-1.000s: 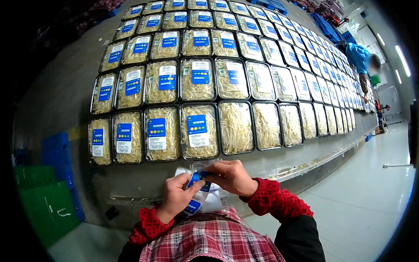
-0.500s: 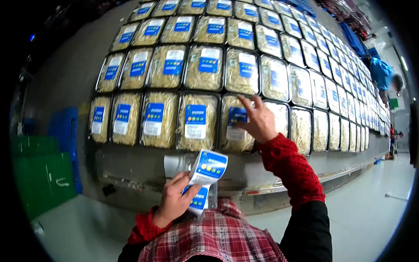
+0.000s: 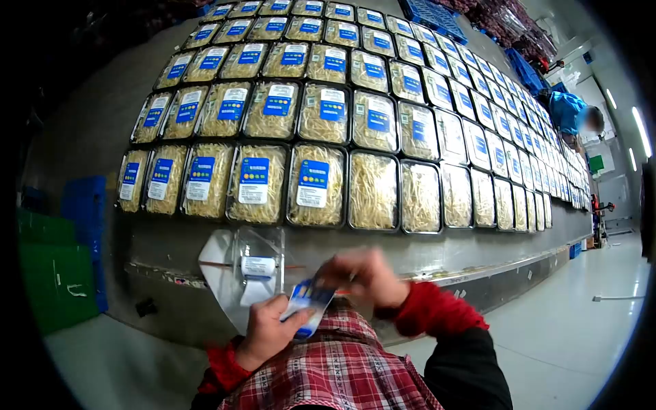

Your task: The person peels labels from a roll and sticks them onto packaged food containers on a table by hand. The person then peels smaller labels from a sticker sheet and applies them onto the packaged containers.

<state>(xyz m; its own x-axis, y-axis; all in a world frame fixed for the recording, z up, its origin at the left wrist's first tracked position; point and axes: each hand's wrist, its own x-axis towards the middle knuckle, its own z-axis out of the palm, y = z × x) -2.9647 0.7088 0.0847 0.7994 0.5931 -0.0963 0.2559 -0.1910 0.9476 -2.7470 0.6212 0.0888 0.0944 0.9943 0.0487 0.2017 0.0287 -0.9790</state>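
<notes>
My left hand [image 3: 265, 335] is closed on a strip of blue-and-white labels [image 3: 305, 299], held low in front of my chest. Beside the strip's upper end is my right hand [image 3: 374, 277], smeared by motion; whether its fingers grip a label cannot be made out. Straight ahead, a sprout tray [image 3: 316, 195] in the front row bears a blue-and-white label. To its right, another sprout tray [image 3: 374, 198] shows a plain clear top. A clear plastic sleeve [image 3: 272, 242] with a white label in it lies at the table edge above my left hand.
Many rows of packed trays, mostly labelled, cover the grey table [image 3: 171, 239]. Green crates [image 3: 55, 273] and a blue crate [image 3: 87, 236] stand at the left. A blue pallet [image 3: 434, 19] is at the far side. A person in blue [image 3: 567, 113] is at the far right.
My right hand has come back from the front-row tray to the label strip. That tray's label is now uncovered. My left hand has lowered slightly, and the view has shifted.
</notes>
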